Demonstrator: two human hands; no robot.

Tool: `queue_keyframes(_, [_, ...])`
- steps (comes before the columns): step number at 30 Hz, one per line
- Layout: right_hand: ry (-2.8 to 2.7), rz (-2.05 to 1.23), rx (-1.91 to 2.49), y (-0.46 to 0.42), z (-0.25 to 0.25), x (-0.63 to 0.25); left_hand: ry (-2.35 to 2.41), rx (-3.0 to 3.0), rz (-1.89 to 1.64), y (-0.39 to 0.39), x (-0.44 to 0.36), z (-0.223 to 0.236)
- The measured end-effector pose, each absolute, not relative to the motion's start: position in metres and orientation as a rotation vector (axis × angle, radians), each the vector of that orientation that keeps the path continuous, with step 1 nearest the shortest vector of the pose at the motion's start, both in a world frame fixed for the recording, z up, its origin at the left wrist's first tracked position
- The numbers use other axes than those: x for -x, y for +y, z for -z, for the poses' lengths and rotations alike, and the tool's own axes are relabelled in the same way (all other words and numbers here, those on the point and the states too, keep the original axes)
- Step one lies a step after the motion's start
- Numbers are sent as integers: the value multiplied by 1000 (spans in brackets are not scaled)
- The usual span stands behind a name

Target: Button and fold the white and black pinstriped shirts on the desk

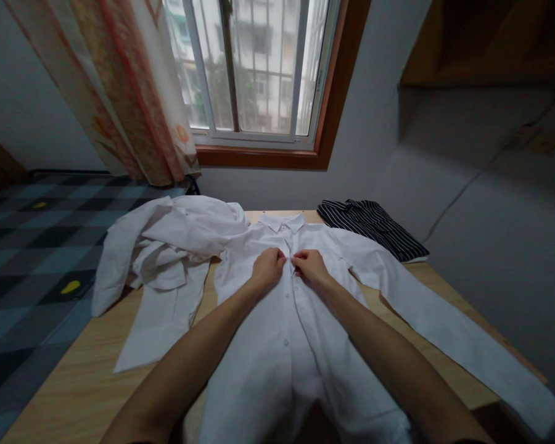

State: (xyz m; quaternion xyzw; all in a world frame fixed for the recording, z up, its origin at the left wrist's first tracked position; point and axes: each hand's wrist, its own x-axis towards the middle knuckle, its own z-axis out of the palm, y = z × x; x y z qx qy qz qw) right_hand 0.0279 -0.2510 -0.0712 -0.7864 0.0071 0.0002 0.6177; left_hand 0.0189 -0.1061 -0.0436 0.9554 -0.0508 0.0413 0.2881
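A white button-up shirt (259, 345) lies front side up on the wooden table, its collar toward the window and one sleeve stretched out to the right. My left hand (269, 267) pinches the front edge of the shirt at the chest, below the collar. Close beside it, my right hand (311, 266) pinches the opposite front edge. Any button between the fingertips is too small to make out. Lower down the placket, several small buttons show, and the front is parted there.
More crumpled white clothing (176, 246) lies at the left of the table (74, 376). A folded black striped garment (370, 225) sits at the back right. Left of the table is a bed with a checked cover (32, 259). A window (259, 74) and curtain (124, 92) are behind.
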Motion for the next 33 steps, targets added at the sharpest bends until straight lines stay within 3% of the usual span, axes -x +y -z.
queue_keyframes(12, [65, 44, 1667, -246, 76, -19, -113, -2413, 14, -109, -24, 44])
queue_keyframes(28, [81, -243, 1404, -257, 66, -25, 14, -2077, 186, -106, -28, 53])
queue_keyframes(33, [52, -180, 1491, -254, 68, -24, 24, -2045, 193, -108, -25, 49])
